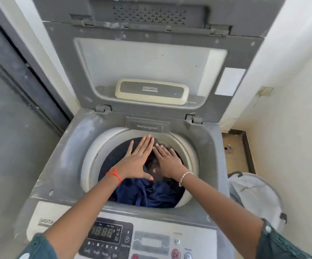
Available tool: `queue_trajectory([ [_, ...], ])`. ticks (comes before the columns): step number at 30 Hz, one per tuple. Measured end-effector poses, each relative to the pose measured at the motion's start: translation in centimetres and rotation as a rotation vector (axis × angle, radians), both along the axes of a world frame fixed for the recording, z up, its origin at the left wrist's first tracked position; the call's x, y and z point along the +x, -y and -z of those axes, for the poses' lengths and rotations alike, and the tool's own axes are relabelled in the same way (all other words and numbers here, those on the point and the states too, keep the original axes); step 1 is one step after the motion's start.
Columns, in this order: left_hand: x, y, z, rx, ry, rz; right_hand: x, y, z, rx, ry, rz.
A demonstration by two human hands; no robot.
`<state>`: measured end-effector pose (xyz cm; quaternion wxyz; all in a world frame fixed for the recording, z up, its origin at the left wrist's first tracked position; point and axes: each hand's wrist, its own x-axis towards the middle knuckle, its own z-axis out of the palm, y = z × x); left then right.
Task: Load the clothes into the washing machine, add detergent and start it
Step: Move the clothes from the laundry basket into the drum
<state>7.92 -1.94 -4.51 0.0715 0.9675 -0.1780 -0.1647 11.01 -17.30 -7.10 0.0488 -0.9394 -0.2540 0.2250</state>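
A grey top-loading washing machine [61,165] stands before me with its lid [151,62] raised upright. Dark blue and black clothes [147,193] fill the drum. My left hand [138,159] lies flat over the drum, fingers straight and spread, tips near the far rim. My right hand [167,161] is beside it, fingers straight, palm down on the dark clothes. A flap marked Detergent [147,127] sits at the back of the drum opening. The control panel [110,238] at the front shows a lit display.
A white laundry basket [256,191] with pale fabric stands on the floor to the right of the machine. A grey door [11,128] is on the left, a cream wall on the right. A floor drain [228,147] lies behind the basket.
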Motion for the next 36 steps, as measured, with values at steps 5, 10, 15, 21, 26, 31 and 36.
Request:
queue_trajectory([
  [5,1.1,7.3,-5.2,-0.179,0.138,0.186,-1.9,7.4,-7.4,0.375,0.22,0.307],
  [10,3.2,20.1,-7.9,-0.34,0.193,0.446,-3.8,19.9,-8.7,0.541,0.389,0.695],
  [15,4.8,33.0,-5.1,-0.339,0.113,0.594,-6.7,32.2,-3.0,0.464,0.35,0.976],
  [21,5.8,44.5,4.7,-0.237,-0.039,0.621,-9.6,40.6,7.3,0.313,0.109,1.032],
  [26,4.7,49.0,18.7,-0.075,-0.177,0.567,-9.3,44.6,19.3,0.246,-0.098,1.026],
  [31,5.0,51.9,35.5,0.059,-0.304,0.456,-6.7,46.7,34.7,0.16,-0.164,0.997],
  [36,6.6,52.6,50.8,0.157,-0.244,0.471,-4.3,47.6,49.7,0.007,-0.254,0.845],
])
